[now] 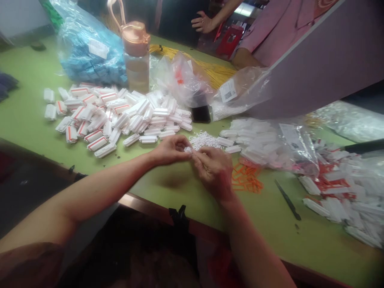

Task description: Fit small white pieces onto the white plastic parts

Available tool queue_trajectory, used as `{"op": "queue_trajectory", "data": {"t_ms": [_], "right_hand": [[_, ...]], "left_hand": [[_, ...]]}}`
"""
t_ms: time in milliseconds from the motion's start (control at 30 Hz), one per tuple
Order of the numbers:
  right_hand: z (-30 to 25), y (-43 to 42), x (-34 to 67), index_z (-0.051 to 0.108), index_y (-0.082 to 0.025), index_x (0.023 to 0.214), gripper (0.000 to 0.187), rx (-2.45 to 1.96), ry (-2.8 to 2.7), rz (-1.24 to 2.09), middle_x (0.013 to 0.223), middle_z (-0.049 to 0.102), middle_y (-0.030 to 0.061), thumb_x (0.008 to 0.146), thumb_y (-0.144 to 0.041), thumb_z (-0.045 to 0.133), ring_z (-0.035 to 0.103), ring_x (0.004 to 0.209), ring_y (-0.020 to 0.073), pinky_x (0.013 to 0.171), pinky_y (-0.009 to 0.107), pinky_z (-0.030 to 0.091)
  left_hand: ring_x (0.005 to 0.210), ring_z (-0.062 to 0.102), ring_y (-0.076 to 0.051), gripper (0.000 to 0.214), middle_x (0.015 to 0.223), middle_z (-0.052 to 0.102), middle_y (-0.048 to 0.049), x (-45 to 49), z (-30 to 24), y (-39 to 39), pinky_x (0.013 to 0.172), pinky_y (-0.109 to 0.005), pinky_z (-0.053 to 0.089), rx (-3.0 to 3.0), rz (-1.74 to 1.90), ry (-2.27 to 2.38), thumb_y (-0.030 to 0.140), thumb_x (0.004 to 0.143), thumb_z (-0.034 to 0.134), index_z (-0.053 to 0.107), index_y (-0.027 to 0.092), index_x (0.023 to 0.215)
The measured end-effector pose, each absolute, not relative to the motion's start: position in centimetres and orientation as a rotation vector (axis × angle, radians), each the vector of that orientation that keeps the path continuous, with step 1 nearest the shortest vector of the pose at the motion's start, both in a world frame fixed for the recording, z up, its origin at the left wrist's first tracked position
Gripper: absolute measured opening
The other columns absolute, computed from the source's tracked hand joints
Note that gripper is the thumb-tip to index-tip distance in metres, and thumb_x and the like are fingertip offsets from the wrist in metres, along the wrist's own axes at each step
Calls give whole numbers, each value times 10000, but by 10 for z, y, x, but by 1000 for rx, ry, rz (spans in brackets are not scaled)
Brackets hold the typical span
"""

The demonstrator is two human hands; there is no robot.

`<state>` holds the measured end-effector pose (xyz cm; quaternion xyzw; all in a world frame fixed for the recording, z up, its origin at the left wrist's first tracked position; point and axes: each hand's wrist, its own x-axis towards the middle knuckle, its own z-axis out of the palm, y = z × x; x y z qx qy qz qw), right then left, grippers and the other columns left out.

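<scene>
My left hand [171,150] is closed on a small white plastic piece [188,150], held just above the green table. My right hand [213,170] meets it there, thumb and fingers pinched against the same piece; its far end is hidden by the fingers. Just beyond the hands lies a heap of tiny white parts [204,140]. Orange plastic strips [247,179] lie right of my right hand. A large pile of white plastic housings [120,112], some with an orange stripe, spreads to the left and behind.
A drink bottle [137,60] stands by a blue bag [90,48]. Clear bags, a dark phone [201,114] and yellow cables [207,70] lie behind. At right are a scalpel-like knife [288,200] and more white housings [336,204]. Another person's hand [204,23] shows across the table.
</scene>
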<state>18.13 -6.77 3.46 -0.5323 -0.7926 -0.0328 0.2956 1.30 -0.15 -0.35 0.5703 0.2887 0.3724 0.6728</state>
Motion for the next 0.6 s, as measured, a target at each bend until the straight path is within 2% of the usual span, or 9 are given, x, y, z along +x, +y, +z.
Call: {"op": "queue_trajectory", "data": {"t_ms": [100, 200, 333, 467, 600], "right_hand": [[32, -63, 189, 725, -234, 998, 254, -1356, -1942, 165, 917, 679, 50, 930, -347, 508, 609, 857, 174, 748, 324, 428], [27, -55, 207, 714, -214, 922, 257, -1420, -1708, 303, 899, 678, 53, 915, -371, 510, 619, 861, 186, 741, 326, 460], [21, -51, 222, 687, -204, 804, 205, -1663, -1803, 301, 855, 679, 51, 853, -366, 570, 598, 776, 188, 689, 327, 425], [19, -52, 213, 688, -220, 820, 198, -1810, -2011, 194, 887, 682, 49, 870, -369, 568, 584, 824, 196, 713, 336, 349], [14, -48, 204, 669, -209, 760, 249, -1876, -2062, 14, 818, 676, 59, 884, -398, 566, 552, 785, 196, 684, 344, 270]], "left_hand": [[568, 565, -55, 340, 653, 611, 18, 14, -4, 0, 534, -173, 424, 1227, 867, 659, 283, 636, 792, 583, 120, 849], [620, 602, -77, 399, 693, 630, 11, 15, -4, 2, 582, -195, 461, 1198, 925, 720, 300, 594, 818, 571, 128, 856], [651, 607, -77, 411, 731, 642, 9, 15, -5, 4, 617, -199, 471, 1204, 970, 781, 327, 596, 816, 561, 136, 855], [624, 581, -65, 407, 719, 627, 15, 16, -7, 5, 600, -192, 453, 1244, 972, 789, 330, 601, 811, 568, 132, 861], [598, 554, -54, 385, 705, 607, 19, 16, -7, 5, 579, -185, 434, 1290, 966, 791, 313, 608, 803, 577, 126, 859]]}}
